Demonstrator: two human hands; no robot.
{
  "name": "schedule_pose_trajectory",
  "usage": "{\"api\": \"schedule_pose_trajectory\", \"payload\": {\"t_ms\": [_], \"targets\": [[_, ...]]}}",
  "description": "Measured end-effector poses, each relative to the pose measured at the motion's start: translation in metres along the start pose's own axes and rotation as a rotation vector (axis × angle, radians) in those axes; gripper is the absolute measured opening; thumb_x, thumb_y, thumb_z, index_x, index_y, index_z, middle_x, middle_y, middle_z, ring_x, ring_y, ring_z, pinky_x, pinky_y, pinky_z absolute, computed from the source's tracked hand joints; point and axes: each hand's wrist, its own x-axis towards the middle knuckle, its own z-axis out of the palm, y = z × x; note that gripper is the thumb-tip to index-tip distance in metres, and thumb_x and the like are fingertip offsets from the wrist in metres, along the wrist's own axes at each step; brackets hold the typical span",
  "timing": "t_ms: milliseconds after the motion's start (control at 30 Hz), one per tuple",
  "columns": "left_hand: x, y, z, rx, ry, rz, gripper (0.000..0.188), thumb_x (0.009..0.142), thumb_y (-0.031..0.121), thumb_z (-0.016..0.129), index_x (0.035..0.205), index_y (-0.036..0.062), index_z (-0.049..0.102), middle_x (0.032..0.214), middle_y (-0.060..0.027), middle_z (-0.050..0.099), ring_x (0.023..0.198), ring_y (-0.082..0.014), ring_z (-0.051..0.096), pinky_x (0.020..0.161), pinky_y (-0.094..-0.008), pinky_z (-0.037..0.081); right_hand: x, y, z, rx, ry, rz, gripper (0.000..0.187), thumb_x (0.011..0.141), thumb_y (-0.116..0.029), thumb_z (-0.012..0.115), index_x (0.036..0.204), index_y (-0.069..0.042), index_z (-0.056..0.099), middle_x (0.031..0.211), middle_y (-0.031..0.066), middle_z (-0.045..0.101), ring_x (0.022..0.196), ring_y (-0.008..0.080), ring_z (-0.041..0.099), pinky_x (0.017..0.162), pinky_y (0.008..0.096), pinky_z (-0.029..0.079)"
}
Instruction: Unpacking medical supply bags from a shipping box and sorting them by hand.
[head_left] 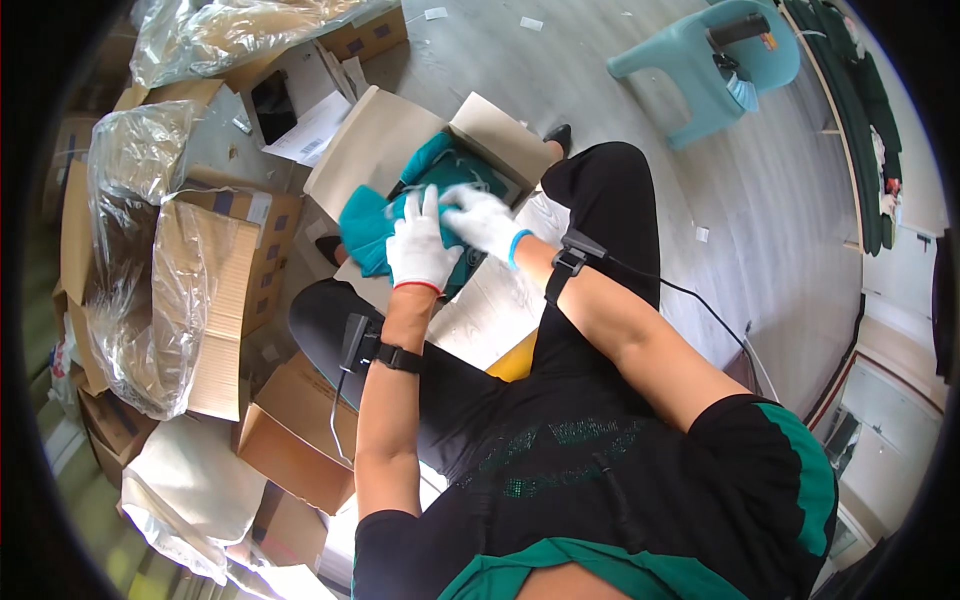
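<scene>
An open cardboard box (345, 150) sits between my knees with its flaps folded outward. Bunched teal fabric (366, 228) fills it and spills over the near left side. My left hand (422, 248), in a white knit glove with a red cuff, lies on this fabric with its fingers stretched out. Just to its right, my right hand (484, 222), gloved in white with a blue cuff, hovers over or touches the fabric. Motion smears its fingertips, so I cannot make out whether they pinch anything. Black straps with small devices circle both wrists.
Cardboard boxes lined with clear plastic (150, 300) crowd the left side. A smaller open carton (295, 430) stands by my left knee. At the upper left, a phone (271, 106) rests near papers. A light-blue plastic stool (690, 70) stands at the upper right, with things on it.
</scene>
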Motion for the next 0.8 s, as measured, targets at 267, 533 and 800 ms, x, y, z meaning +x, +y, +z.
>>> {"api": "schedule_pose_trajectory", "payload": {"t_ms": [267,533,800], "targets": [[0.018,-0.027,0.021,0.254,-0.296,0.12,0.066,0.067,0.03,0.081,0.129,0.0224,0.061,0.143,-0.0031,0.051,0.113,-0.0339,0.061,0.089,-0.047,0.053,-0.014,0.037,0.01,0.444,-0.325,-0.141,0.025,0.073,-0.004,0.054,0.089,-0.005,0.074,0.095,0.0195,0.071,0.092,0.0382,0.066,0.083,0.0418,0.053],[0.02,-0.025,0.025,0.177,-0.258,0.005,0.073,0.065,0.03,0.08,0.134,0.0232,0.059,0.147,-0.0018,0.048,0.118,-0.0348,0.058,0.098,-0.0473,0.049,0.043,0.022,-0.032,-0.811,-0.244,0.062,0.023,0.082,-0.019,0.066,0.097,-0.005,0.076,0.105,0.0223,0.071,0.101,0.0367,0.07,0.082,0.0444,0.057],[0.021,-0.026,0.024,0.117,-0.246,-0.045,0.073,0.065,0.03,0.078,0.135,0.0239,0.058,0.149,-0.0027,0.047,0.119,-0.0365,0.057,0.1,-0.0469,0.048,0.032,0.028,-0.009,-0.51,0.023,0.411,0.041,0.082,-0.034,0.072,0.106,0.0,0.07,0.121,0.022,0.067,0.108,0.0318,0.069,0.084,0.0411,0.057]]}}
